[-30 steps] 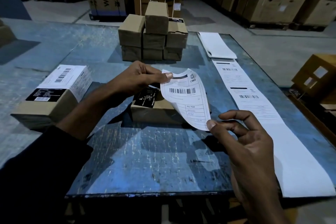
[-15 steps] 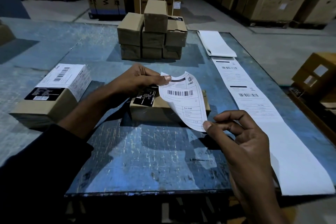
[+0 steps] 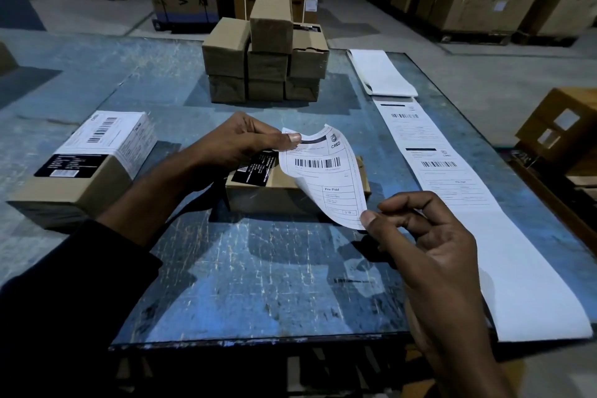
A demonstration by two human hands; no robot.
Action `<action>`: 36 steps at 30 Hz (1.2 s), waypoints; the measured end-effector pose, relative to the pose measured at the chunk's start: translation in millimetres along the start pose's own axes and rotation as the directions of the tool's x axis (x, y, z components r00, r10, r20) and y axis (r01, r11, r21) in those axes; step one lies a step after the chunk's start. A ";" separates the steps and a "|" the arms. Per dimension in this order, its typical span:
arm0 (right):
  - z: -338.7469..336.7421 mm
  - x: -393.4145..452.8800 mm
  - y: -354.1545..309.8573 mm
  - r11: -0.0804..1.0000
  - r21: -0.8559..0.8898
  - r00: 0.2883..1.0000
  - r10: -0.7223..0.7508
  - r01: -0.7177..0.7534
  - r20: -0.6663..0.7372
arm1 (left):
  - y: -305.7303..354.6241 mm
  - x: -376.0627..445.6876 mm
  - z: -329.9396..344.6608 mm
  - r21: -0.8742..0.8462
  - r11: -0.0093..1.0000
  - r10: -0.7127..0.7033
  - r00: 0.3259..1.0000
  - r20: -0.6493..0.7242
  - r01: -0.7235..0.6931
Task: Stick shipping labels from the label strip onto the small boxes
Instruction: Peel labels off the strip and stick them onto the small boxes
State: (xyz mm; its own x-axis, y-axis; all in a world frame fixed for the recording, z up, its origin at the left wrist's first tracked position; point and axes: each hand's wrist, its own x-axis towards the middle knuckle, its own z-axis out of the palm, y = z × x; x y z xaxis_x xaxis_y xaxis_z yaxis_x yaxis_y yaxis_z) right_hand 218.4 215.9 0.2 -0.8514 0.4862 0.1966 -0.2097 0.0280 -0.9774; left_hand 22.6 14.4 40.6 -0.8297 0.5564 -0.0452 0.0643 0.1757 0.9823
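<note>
A white shipping label [image 3: 323, 174] with a barcode hangs curled in the air between my hands. My left hand [image 3: 245, 142] pinches its top left corner. My right hand [image 3: 426, 236] pinches its bottom corner. Just under the label lies a small brown box [image 3: 268, 191] with a black sticker on its top. The long label strip [image 3: 452, 191] runs down the right side of the blue table [image 3: 258, 284]. A labelled box [image 3: 84, 165] stands at the left.
A stack of several small brown boxes [image 3: 265, 55] stands at the back middle of the table. Folded strip paper [image 3: 384, 74] lies at the back right. Cartons [image 3: 562, 129] sit beside the table's right edge, with large appliance cartons behind.
Both hands have drifted slightly lower and left with the label, bringing it closer over the small box. The grip on both corners is unchanged.
</note>
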 end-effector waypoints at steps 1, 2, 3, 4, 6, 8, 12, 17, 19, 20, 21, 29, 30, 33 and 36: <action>-0.1 0.1 0.5 1.000 -0.012 1.000 0.001 -0.001 0.000 | 0.2 0.1 0.1 -0.003 1.000 -0.002 1.000 -0.003 0.002; -0.1 0.2 0.6 1.000 -0.021 1.000 0.003 -0.003 -0.001 | 0.3 0.1 0.3 -0.008 1.000 -0.005 1.000 -0.004 0.004; 0.0 0.1 0.8 1.000 -0.025 1.000 0.006 -0.006 -0.002 | 0.5 -0.1 0.4 -0.015 1.000 -0.007 1.000 -0.003 0.007; -0.1 0.1 0.9 1.000 -0.024 1.000 0.008 -0.008 -0.001 | 0.8 -0.5 0.6 -0.020 1.000 -0.007 1.000 0.000 0.007; 0.2 0.3 0.1 1.000 -0.016 1.000 0.014 -0.014 0.001 | 1.0 -1.1 0.9 -0.023 1.000 -0.005 1.000 0.003 0.005; 0.4 0.3 -0.7 1.000 -0.003 1.000 0.023 -0.023 0.004 | 1.9 -1.8 1.4 -0.023 1.000 -0.007 1.000 0.002 0.007; 0.2 0.8 -1.1 1.000 0.005 1.000 0.027 -0.027 0.011 | 2.1 -2.4 0.9 0.001 1.000 -0.007 1.000 0.015 0.007; 0.8 0.8 -2.4 0.999 0.001 0.999 0.034 -0.034 0.007 | 2.9 -3.0 0.2 0.022 1.000 -0.013 1.000 0.025 0.013; 0.3 1.1 -2.2 0.999 -0.017 0.999 0.044 -0.044 0.006 | 3.3 -2.9 -1.2 0.052 0.999 -0.009 1.000 0.030 0.008; 0.0 1.1 -1.7 0.999 -0.023 0.999 0.047 -0.047 0.004 | 3.2 -2.5 -1.9 0.062 0.998 -0.008 0.999 0.032 0.006; -0.3 1.1 -1.2 0.998 -0.029 0.999 0.047 -0.047 0.000 | 3.4 -2.3 -1.8 0.069 0.998 -0.010 0.999 0.031 0.008; 1.0 -1.2 -2.5 0.994 -0.098 0.998 0.054 -0.056 -0.028 | 5.3 -1.4 -2.3 0.119 0.993 -0.003 0.998 -0.058 0.010; 1.9 -2.5 -3.4 0.992 -0.117 0.998 0.042 -0.048 -0.046 | 5.4 -1.0 -2.3 0.130 0.991 -0.004 0.998 -0.069 0.013; 7.9 -8.4 -8.5 0.966 -0.255 0.986 -0.076 0.036 -0.149 | 6.0 -2.1 -0.6 0.171 0.985 -0.011 0.995 -0.098 0.027; 14.6 -11.9 -17.4 0.916 -0.379 0.936 -0.241 0.133 -0.255 | 7.6 -2.1 -1.8 0.231 0.973 -0.001 0.994 -0.109 0.026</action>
State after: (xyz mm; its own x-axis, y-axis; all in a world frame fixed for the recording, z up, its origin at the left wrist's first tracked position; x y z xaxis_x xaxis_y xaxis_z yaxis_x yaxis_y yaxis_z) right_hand 225.2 196.9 16.1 -0.6238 0.6716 0.3999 -0.1228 0.4211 -0.8987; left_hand 23.9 13.1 48.5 -0.8854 0.4641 -0.0256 0.1690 0.3728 0.9124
